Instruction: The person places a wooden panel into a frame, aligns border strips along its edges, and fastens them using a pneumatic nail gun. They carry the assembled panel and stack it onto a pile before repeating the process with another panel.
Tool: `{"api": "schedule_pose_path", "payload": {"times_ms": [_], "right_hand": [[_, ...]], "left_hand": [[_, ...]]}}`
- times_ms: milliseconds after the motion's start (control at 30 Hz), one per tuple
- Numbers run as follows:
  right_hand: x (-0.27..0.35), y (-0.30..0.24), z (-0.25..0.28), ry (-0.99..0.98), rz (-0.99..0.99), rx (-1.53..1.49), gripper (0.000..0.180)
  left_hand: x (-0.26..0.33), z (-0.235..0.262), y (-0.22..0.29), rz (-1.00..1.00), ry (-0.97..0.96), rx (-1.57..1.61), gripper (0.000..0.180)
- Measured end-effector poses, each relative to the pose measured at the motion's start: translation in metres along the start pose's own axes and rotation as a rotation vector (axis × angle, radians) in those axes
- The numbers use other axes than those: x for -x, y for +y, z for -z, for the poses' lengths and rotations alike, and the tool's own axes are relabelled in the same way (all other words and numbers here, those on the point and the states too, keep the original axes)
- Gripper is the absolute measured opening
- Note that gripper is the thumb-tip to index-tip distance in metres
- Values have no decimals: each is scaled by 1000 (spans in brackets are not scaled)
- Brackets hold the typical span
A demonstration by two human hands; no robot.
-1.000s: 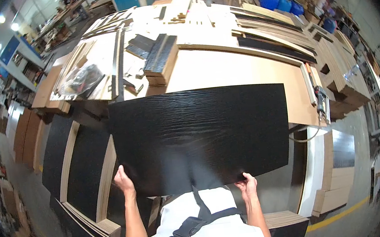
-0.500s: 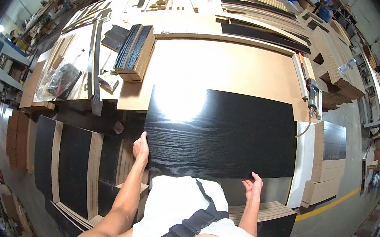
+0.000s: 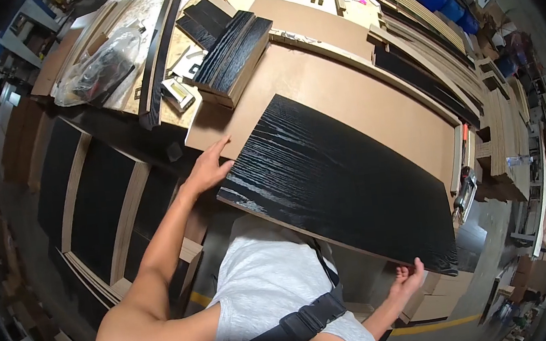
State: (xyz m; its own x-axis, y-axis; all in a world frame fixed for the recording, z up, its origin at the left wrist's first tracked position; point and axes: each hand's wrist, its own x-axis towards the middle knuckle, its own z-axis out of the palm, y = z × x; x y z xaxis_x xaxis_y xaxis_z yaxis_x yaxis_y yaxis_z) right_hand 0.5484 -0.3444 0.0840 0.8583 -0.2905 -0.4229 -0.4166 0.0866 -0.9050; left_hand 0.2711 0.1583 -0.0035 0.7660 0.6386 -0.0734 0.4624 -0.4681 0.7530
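Observation:
A black wood-grain panel (image 3: pixel 333 177) lies slanted in front of me, its far part over a tan board (image 3: pixel 344 90) on the workbench and its near edge jutting toward my body. My left hand (image 3: pixel 205 169) is at the panel's left edge, fingers spread and thumb beside the edge; whether it touches is hard to tell. Below the near right corner, my right hand (image 3: pixel 409 278) grips the panel's edge with curled fingers, partly hidden under it. Just beyond the panel's far left corner, a stack of black-faced wood pieces (image 3: pixel 234 58) rests on the tan board.
A wooden strip (image 3: pixel 368 64) borders the tan board's far side. A power tool (image 3: pixel 466 189) lies at its right end. To my left stand black panels with wood edges (image 3: pixel 101 208). A clear plastic bag (image 3: pixel 99 69) and a tape measure (image 3: pixel 178 94) lie on the bench.
The panel has turned clockwise and shifted right, nearer the stack's right side. My left hand has opened from its grip at the left edge. My right hand moved right along with the near corner.

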Motion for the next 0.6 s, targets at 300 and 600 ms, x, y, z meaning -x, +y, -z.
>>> {"api": "schedule_pose_path", "payload": {"times_ms": [300, 600], "right_hand": [[8, -104, -73, 134, 250, 50, 24], [-33, -147, -102, -195, 435, 11, 15]], "left_hand": [[-121, -30, 58, -643, 291, 94, 38], [-168, -70, 14, -501, 526, 716, 14]]}}
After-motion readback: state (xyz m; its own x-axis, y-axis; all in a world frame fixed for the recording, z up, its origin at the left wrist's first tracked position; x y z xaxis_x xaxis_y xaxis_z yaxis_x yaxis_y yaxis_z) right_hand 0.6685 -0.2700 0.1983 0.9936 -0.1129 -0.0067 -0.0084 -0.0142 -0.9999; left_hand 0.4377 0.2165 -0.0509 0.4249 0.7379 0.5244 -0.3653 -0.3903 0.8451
